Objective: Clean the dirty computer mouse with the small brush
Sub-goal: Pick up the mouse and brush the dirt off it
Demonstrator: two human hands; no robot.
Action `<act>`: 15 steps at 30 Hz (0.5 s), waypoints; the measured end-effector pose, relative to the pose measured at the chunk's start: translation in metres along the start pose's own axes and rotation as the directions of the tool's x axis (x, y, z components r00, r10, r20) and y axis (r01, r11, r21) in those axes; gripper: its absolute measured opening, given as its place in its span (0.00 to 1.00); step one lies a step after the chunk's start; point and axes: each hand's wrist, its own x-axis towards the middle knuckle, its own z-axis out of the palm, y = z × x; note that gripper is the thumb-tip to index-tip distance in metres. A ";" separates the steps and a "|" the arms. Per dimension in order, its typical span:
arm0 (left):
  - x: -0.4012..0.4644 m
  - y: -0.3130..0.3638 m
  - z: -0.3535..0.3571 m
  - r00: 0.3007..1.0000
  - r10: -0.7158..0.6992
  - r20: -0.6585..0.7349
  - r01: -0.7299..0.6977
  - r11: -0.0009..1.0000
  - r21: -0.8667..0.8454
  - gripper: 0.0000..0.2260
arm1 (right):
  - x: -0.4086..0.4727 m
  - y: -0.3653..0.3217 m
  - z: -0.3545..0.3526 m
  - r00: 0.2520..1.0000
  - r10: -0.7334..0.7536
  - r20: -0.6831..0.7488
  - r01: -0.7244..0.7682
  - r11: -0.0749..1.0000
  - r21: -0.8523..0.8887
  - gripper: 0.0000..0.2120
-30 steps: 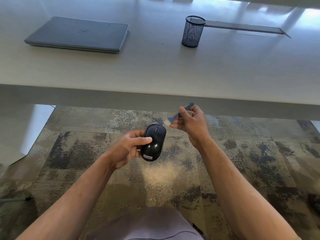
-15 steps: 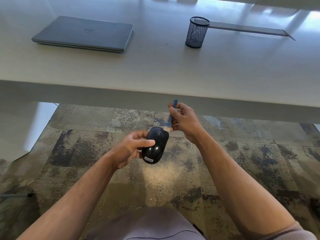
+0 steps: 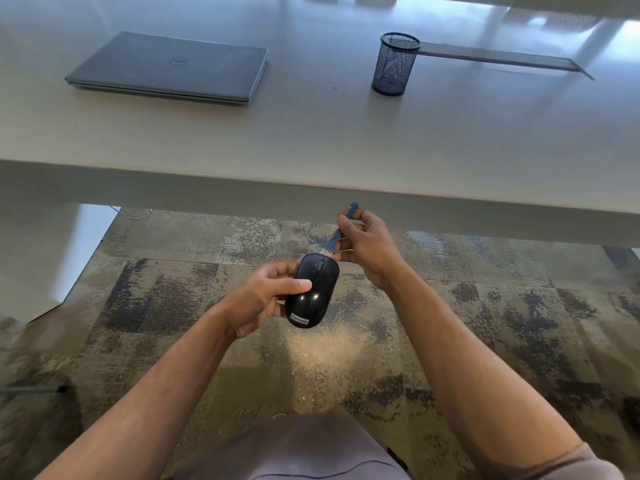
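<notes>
While the left hand [image 3: 263,299] grips the black mouse [image 3: 313,289] above the carpet [image 3: 485,323], the right hand [image 3: 367,247] pinches the small blue brush [image 3: 341,230] — bristles touching the mouse's front edge.

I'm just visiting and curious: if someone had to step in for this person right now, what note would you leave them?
Left hand grips the black mouse by its side, held in the air over the carpet in front of the desk.
Right hand pinches the small blue brush; its bristles sit at the mouse's front edge, near the scroll wheel.
Done: mouse and brush picked up, brush at the mouse.
Left: brush the whole mouse; how clean it is cannot be told.
</notes>
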 end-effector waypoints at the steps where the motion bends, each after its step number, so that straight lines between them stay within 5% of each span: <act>1: 0.000 0.000 -0.001 1.000 0.001 -0.002 -0.001 1.000 0.002 0.21 | -0.001 0.001 0.000 1.000 0.003 0.012 -0.003 1.000 0.005 0.10; 8: 0.001 -0.001 -0.006 1.000 -0.002 -0.016 0.002 1.000 -0.018 0.23 | -0.008 0.006 -0.019 0.986 0.090 0.143 -0.085 0.995 -0.042 0.09; 15: 0.002 -0.001 -0.002 1.000 0.007 0.005 -0.007 1.000 -0.002 0.20 | 0.002 -0.002 -0.021 1.000 0.002 -0.018 -0.001 0.998 0.062 0.12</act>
